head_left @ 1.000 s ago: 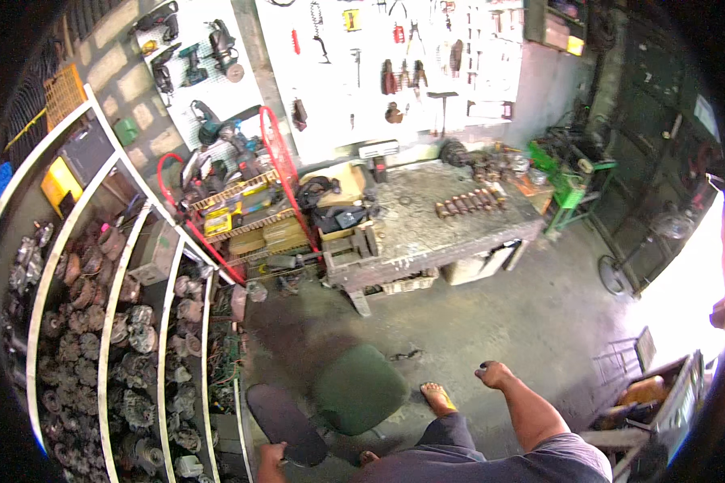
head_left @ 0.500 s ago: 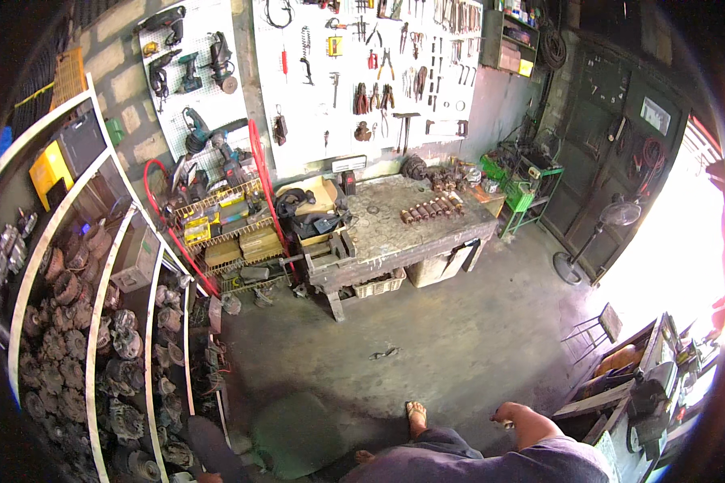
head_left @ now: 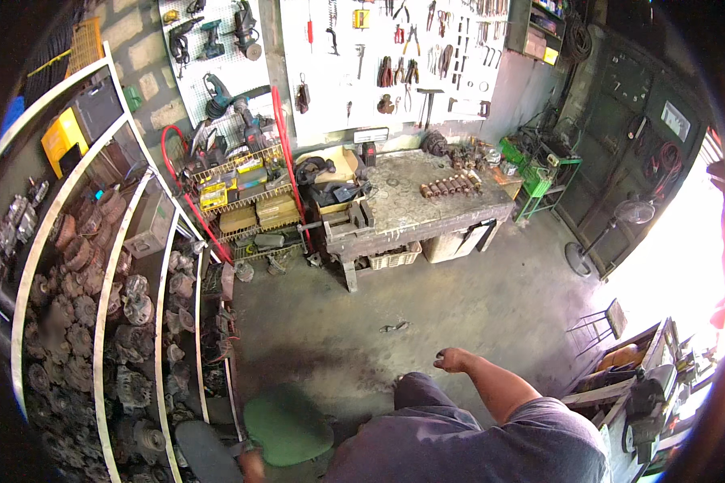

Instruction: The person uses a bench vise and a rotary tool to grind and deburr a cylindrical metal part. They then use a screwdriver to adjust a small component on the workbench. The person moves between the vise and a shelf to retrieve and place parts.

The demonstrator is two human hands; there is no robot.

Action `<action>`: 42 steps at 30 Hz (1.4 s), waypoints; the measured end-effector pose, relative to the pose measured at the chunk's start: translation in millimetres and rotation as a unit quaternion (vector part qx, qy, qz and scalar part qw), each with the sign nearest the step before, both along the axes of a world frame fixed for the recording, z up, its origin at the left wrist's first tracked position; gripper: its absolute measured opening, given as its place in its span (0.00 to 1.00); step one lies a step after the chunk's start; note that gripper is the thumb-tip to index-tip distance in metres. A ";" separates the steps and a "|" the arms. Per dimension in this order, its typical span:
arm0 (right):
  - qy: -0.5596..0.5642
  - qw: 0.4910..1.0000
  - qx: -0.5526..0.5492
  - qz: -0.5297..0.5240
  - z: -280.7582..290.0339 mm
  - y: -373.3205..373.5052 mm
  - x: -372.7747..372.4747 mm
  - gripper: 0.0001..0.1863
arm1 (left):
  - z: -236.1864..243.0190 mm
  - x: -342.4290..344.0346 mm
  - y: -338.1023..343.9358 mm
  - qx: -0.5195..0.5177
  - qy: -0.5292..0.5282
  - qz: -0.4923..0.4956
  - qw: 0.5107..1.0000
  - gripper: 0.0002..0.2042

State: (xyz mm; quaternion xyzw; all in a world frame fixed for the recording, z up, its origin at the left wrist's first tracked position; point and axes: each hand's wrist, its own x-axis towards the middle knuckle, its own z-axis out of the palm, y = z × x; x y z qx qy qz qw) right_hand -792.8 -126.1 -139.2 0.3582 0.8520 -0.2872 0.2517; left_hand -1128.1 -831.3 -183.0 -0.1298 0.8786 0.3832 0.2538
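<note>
At the bottom of the view, my left hand [head_left: 250, 460] is closed on the edge of a dark oval chair backrest [head_left: 203, 452], beside a green seat [head_left: 288, 425]. My right arm reaches forward over the concrete floor, its hand [head_left: 451, 361] curled, with a small dark patch at the fingertips that I cannot make out. My bent leg in dark clothing [head_left: 419, 394] shows below it.
Ahead stands a heavy workbench [head_left: 415, 209] with metal parts, under tool pegboards [head_left: 338, 80]. Shelves of used parts [head_left: 137, 386] line the left, beside a red-framed rack [head_left: 242, 201]. A standing fan [head_left: 632, 211], stool [head_left: 612, 314] and doorway are on the right.
The chair sits further left in the view than a second ago, with my left hand still on it. My right arm has swung forward, and my bare foot is mostly hidden behind my leg now.
</note>
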 end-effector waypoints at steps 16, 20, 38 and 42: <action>-0.303 0.947 -0.099 0.035 -177.5 199.4 -28.8 0.34 | 21.6 -119.1 351.9 -0.005 -0.042 -0.192 0.980 0.29; -0.227 0.962 -0.051 0.147 -182.1 257.3 -138.8 0.29 | 28.5 -160.4 382.6 -0.003 -0.041 -0.167 0.985 0.28; 0.100 0.941 -0.078 0.314 67.8 53.4 -758.2 0.28 | 4.8 -302.3 233.7 -0.044 -0.078 0.118 0.989 0.25; 0.216 0.910 -0.084 0.343 148.7 3.4 -871.6 0.23 | 18.5 -322.5 183.5 -0.055 -0.070 0.217 0.972 0.24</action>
